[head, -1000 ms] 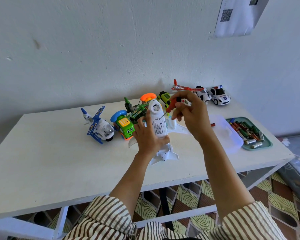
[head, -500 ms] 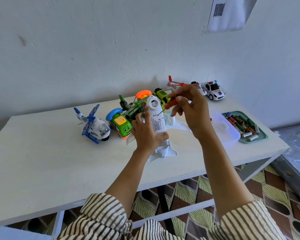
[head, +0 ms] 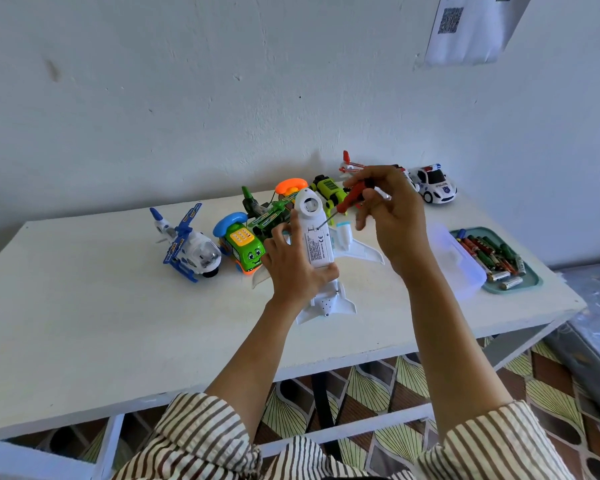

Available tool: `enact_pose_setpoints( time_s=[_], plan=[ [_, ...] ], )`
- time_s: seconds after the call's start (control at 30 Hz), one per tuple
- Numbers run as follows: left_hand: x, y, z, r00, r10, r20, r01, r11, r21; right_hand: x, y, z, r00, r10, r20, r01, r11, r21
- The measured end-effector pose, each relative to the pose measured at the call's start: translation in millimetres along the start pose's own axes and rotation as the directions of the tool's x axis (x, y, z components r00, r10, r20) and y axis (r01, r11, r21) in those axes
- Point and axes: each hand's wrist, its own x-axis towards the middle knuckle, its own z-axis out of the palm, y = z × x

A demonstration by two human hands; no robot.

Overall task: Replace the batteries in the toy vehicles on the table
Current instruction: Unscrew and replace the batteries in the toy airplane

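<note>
1. We see the left hand (head: 297,268) curled round the white toy plane (head: 317,244), which lies belly up with its nose raised. We cannot tell whether its tail rests on the table (head: 84,323).
2. The right hand (head: 392,220) pinches a red-handled screwdriver (head: 352,199) in curled fingers. Its tip touches the plane's underside just beyond the left hand's fingers.
3. Just left of the left hand we find a green toy bus (head: 246,249), and farther left a blue-and-white helicopter (head: 191,247).
4. Right of the right hand lies a clear plastic box (head: 454,261), then a green tray (head: 534,284) of batteries (head: 489,252).
5. Behind the right hand stands a police car (head: 433,185).
</note>
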Motion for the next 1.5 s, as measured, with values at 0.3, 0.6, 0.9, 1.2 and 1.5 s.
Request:
enact_pose_setpoints(
  time_s=[0.3, 0.6, 0.9, 1.2, 1.5],
  plan=[
    [1, 1, 5, 1.000, -0.003, -0.005, 0.003, 1.000, 0.030, 2, 1, 2, 0.994, -0.037, 0.100, 0.043, 0.997, -0.063],
    [1, 5, 6, 1.000, 0.005, -0.008, -0.004, 0.999, 0.044, 12, -1, 7, 0.989, -0.058, 0.135, 0.061, 0.998, -0.020],
    [3, 4, 3, 0.999, -0.043, 0.004, 0.043, 0.999, 0.013, 10, 0, 3, 0.991, 0.001, 0.132, -0.007, 0.999, 0.042],
    [3, 4, 3, 0.999, -0.048, -0.009, 0.048, 0.999, 0.000, 19, 6, 2, 0.986, -0.075, 0.146, 0.096, 0.984, -0.147],
    [2, -3, 0, 0.997, -0.077, -0.002, 0.077, 0.997, -0.023, 17, 3, 5, 0.995, -0.003, 0.103, -0.002, 0.999, 0.047]
  ],
)
